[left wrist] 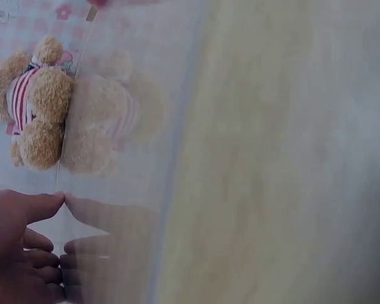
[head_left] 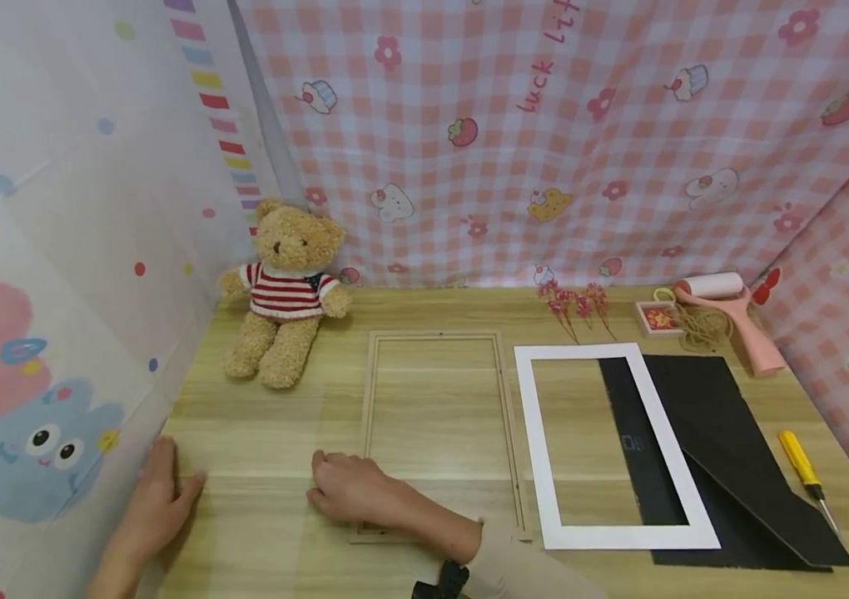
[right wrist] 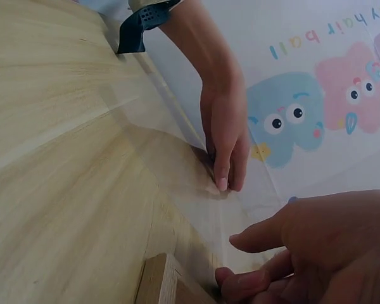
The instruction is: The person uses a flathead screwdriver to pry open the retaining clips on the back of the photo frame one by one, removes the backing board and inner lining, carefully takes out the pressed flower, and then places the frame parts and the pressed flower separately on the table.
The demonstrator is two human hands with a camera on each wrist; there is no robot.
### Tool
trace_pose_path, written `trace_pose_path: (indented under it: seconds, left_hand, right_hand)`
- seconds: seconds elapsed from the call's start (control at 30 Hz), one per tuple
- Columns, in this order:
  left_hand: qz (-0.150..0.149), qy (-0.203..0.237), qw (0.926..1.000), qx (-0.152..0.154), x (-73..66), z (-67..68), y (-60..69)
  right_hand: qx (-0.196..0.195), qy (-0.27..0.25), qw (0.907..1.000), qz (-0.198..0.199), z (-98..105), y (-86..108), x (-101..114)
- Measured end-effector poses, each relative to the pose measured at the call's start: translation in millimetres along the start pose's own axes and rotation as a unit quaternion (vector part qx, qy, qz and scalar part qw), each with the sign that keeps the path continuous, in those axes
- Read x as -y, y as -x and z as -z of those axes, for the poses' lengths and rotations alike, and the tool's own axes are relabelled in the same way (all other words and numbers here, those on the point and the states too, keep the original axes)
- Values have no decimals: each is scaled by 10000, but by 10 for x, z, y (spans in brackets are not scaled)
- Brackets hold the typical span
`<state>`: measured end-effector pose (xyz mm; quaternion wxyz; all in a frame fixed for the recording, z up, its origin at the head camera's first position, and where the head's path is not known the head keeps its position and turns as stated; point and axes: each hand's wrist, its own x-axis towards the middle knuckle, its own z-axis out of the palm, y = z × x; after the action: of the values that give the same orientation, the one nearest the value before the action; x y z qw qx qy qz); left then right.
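Note:
A clear, glossy sheet lies on the table at the left, faint in the head view; the left wrist view shows the sheet [left wrist: 130,183] mirroring bear and fingers. At its left edge is my left hand [head_left: 152,503], thumb spread from the fingers, fingertips touching down. My right hand [head_left: 357,487] hovers over or rests by the lower left corner of a thin wooden frame [head_left: 367,399]. Its fingers are loosely bent, with a gap between thumb and index finger in the right wrist view. I cannot tell whether it touches the sheet.
A teddy bear [head_left: 285,291] sits at the back left. Right of the frame, a white mat [head_left: 548,466] overlaps black backing boards [head_left: 702,391]. Farther right are a yellow screwdriver [head_left: 799,459], a pink lint roller [head_left: 742,324], twine [head_left: 703,327], a small box [head_left: 645,320] and pink dried flowers [head_left: 582,304].

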<state>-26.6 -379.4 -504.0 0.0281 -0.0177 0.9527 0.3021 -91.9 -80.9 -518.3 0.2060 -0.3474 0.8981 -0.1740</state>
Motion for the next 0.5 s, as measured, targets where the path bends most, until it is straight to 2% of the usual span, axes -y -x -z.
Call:
trace_pose_path:
  seconds: [0.13, 0.2, 0.3, 0.4, 0.5]
  left_hand:
    - [164, -118, 9996, 198, 1, -20, 4]
    - [220, -104, 9996, 160, -3, -38, 11]
    - [157, 5, 9999, -57, -13, -82, 34]
    - [47, 71, 9994, -343, -29, -134, 57]
    - [28, -71, 9986, -520, -52, -166, 68]
  right_hand:
    - [40, -166, 9999, -26, 54, 32, 33]
    - [24, -190, 9998, 9, 130, 82, 54]
    - [8, -376, 9991, 175, 255, 175, 23]
    - [21, -929, 9952, 295, 468, 333, -37]
    - [-75, -1746, 9840, 359, 683, 529, -149]
